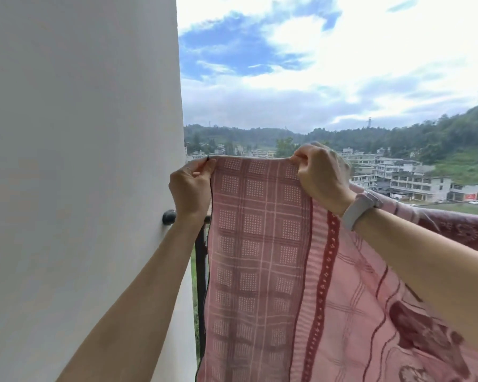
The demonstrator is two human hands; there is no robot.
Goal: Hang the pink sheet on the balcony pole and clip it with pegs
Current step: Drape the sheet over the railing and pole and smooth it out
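Aloft, thin checked pink sheet [260, 244], top hem between both hands' fingers [204, 168].

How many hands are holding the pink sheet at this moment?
2. The left hand pinches the top corner of the pink sheet beside the wall; the right hand grips the top edge further right.
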